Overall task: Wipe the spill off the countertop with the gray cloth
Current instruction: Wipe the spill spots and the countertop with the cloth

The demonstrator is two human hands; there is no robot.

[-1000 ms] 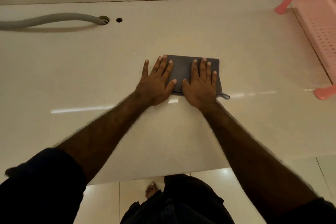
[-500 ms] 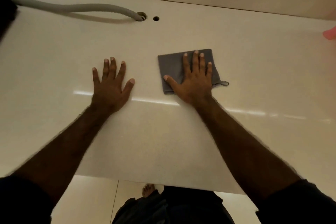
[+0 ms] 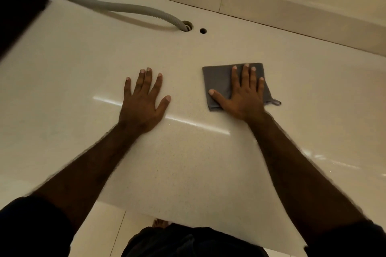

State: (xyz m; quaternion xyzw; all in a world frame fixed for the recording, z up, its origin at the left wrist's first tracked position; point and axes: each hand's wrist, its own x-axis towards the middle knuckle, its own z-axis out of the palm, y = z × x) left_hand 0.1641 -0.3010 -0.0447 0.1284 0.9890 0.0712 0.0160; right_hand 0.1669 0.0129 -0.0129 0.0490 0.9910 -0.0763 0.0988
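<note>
Two hands flat, fingers spread, right hand [image 3: 243, 98] pressing one gray cloth [image 3: 219, 79], left hand [image 3: 142, 102] on countertop [image 3: 83, 69]

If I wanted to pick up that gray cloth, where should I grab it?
Probably the little loop poking out at the gray cloth's near right corner. It sticks out past the right hand pressing flat on the folded cloth, so coming from the right and pinching it looks easiest. The rest lies flat on the countertop.

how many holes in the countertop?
2. A larger hole at the back with the gray hose running into it, and a small hole just right of it. Hands or cloth may hide others.
</note>
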